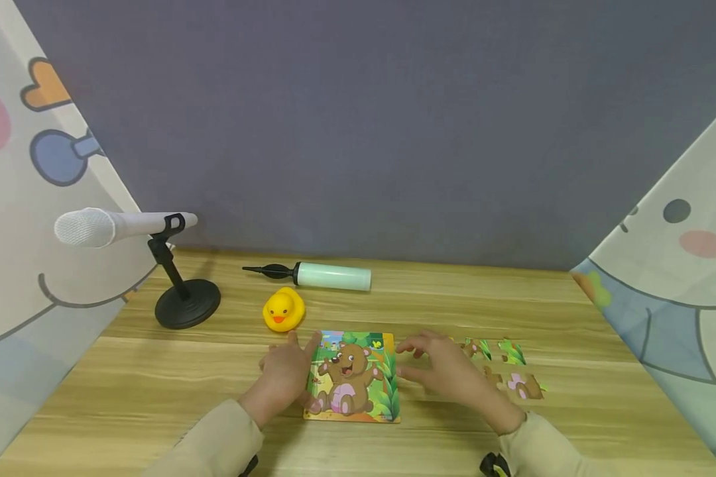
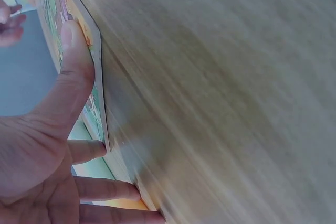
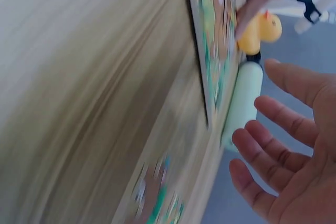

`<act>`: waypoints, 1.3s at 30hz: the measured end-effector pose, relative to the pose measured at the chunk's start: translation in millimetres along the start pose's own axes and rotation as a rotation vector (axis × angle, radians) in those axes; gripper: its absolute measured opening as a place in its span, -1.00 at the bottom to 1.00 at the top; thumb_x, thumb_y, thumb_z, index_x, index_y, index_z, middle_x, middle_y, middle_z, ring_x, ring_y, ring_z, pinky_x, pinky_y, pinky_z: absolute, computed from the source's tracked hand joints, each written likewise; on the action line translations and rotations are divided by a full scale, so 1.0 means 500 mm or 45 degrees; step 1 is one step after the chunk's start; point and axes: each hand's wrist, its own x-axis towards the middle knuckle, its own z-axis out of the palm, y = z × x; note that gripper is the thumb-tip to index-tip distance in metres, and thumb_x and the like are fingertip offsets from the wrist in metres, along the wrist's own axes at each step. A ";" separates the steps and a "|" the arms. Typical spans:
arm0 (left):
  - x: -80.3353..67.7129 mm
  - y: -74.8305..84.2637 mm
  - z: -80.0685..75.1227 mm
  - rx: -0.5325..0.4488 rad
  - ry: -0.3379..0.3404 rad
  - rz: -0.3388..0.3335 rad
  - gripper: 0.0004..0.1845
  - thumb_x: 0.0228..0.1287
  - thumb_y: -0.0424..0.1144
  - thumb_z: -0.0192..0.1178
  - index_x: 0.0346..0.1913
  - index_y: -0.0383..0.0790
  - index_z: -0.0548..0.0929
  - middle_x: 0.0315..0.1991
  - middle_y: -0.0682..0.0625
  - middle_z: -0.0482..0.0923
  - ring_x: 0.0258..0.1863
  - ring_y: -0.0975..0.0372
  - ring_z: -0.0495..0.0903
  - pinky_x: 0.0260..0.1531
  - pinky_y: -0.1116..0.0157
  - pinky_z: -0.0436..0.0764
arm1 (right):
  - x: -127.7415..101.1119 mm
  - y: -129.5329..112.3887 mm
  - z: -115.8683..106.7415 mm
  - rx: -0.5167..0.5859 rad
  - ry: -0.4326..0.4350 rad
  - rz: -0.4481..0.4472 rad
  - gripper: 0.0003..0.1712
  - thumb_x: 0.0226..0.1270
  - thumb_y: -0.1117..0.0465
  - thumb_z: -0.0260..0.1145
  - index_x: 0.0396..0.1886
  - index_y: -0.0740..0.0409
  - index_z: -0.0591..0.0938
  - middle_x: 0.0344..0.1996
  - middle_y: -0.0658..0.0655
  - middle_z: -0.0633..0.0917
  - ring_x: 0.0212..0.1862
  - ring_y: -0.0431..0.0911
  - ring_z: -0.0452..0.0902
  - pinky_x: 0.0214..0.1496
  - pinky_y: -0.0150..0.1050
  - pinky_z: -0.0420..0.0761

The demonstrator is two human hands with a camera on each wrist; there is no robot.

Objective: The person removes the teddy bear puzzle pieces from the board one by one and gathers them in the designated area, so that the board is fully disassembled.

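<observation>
A square jigsaw puzzle (image 1: 384, 397) with a picture of a brown bear lies flat on the wooden table. At its left side is my left hand (image 1: 282, 379). The left wrist view shows the thumb resting on the puzzle's face, the index fingertip right at its edge and the other fingers stretched toward the tabletop. My right hand (image 1: 450, 371) hovers just off the puzzle's right edge, fingers spread and slightly bent, holding nothing. Under and beyond the right forearm lie loose puzzle pieces, among them a pink-and-brown piece (image 1: 526, 387) and a green piece (image 1: 512, 352).
A yellow rubber duck (image 1: 284, 310) sits behind the left hand. Behind it lies a pale green hand pump (image 1: 334, 277) with a black nozzle. At the far left a white microphone (image 1: 128, 225) stands on a black base (image 1: 187, 305). A grey partition (image 1: 370, 132) closes off the back.
</observation>
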 end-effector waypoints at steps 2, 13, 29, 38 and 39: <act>0.000 0.000 0.000 -0.010 0.003 -0.005 0.38 -0.56 0.17 0.70 0.55 -0.02 0.30 0.42 -0.43 0.32 0.15 -0.44 0.51 -0.31 -0.14 0.74 | 0.017 -0.017 0.016 0.006 -0.010 -0.009 -0.67 0.28 0.05 0.51 -0.03 0.08 0.73 -0.09 -0.01 0.69 -0.11 -0.02 0.61 -0.20 -0.19 0.62; -0.003 -0.001 0.001 -0.018 0.016 0.006 0.38 -0.57 0.18 0.70 0.55 -0.03 0.31 0.42 -0.43 0.31 0.16 -0.45 0.49 -0.29 -0.20 0.73 | 0.087 -0.078 0.085 -0.091 -0.031 -0.076 -0.65 0.26 0.08 0.52 -0.05 0.17 0.77 -0.22 0.06 0.68 -0.29 -0.12 0.55 -0.33 -0.26 0.59; -0.002 -0.005 -0.002 -0.010 0.028 0.019 0.37 -0.56 0.23 0.70 0.54 -0.04 0.33 0.41 -0.44 0.33 0.13 -0.43 0.52 -0.30 -0.19 0.73 | 0.143 -0.128 0.133 -0.378 -0.042 -0.043 -0.73 0.16 0.05 0.60 -0.30 0.12 0.78 -0.44 -0.07 0.53 -0.42 -0.25 0.43 -0.45 -0.41 0.53; -0.002 -0.004 -0.001 -0.002 0.030 0.024 0.37 -0.55 0.24 0.70 0.53 -0.05 0.34 0.40 -0.44 0.34 0.13 -0.43 0.53 -0.30 -0.19 0.73 | 0.146 -0.135 0.131 -0.344 -0.069 0.026 -0.71 0.13 0.07 0.62 -0.37 0.09 0.67 -0.43 -0.06 0.51 -0.42 -0.23 0.42 -0.44 -0.38 0.51; -0.002 -0.004 0.000 -0.002 0.030 0.025 0.37 -0.55 0.24 0.70 0.53 -0.05 0.34 0.40 -0.44 0.33 0.13 -0.43 0.53 -0.30 -0.19 0.73 | 0.147 -0.135 0.132 -0.343 -0.065 0.030 -0.69 0.12 0.07 0.62 -0.39 0.08 0.65 -0.45 -0.06 0.49 -0.43 -0.23 0.40 -0.45 -0.38 0.49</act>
